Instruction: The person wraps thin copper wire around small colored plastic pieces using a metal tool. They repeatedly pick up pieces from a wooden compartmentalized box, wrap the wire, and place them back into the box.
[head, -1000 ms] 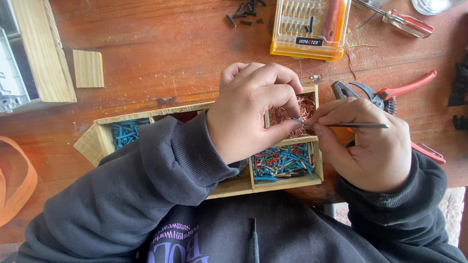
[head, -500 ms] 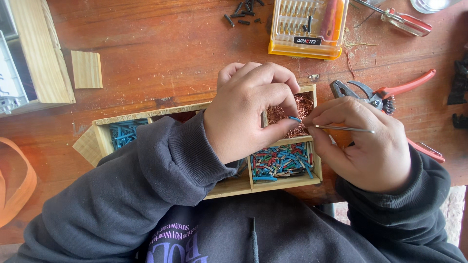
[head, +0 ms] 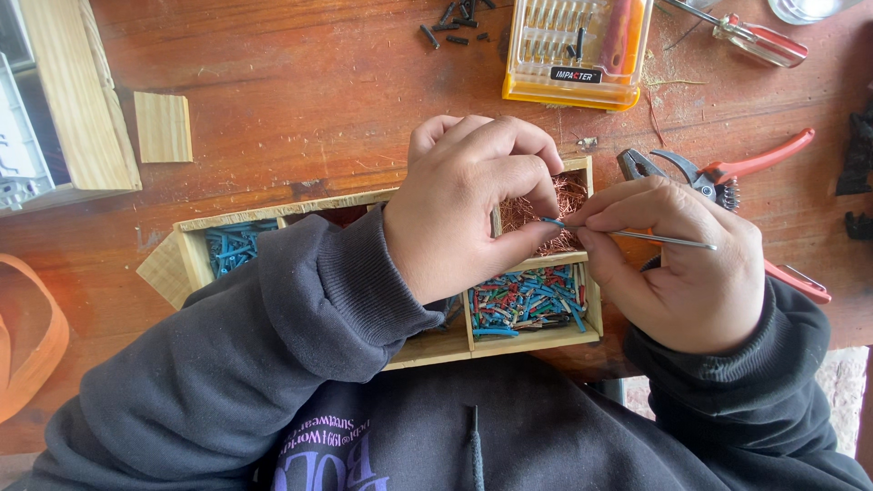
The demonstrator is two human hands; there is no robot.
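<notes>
Head view: the left hand (head: 468, 214) pinches a short blue wire piece (head: 551, 221) over the wooden tray's (head: 496, 341) copper compartment, near the worktop's near edge. The right hand (head: 677, 264), its grip pressed on a thin metal pick (head: 659, 238), holds it lengthwise left-right, tip touching the wire end.

Two hands are over the counter (head: 273, 82): the left hand (head: 464, 214) and the right hand (head: 677, 264). Between them there is one thin metal rod (head: 659, 238) and one small blue wire piece (head: 552, 221). One wooden divided box (head: 382, 273) shows three compartments I can count: one of blue pieces (head: 232, 247), one of copper strands (head: 555, 205), one of mixed coloured pieces (head: 527, 300), too many to number. One yellow bit case (head: 577, 55), one pair of red-handled cutters (head: 727, 173), one red-handled screwdriver (head: 755, 36), one small wooden block (head: 164, 127), and about seven loose black bits (head: 455, 23).
</notes>
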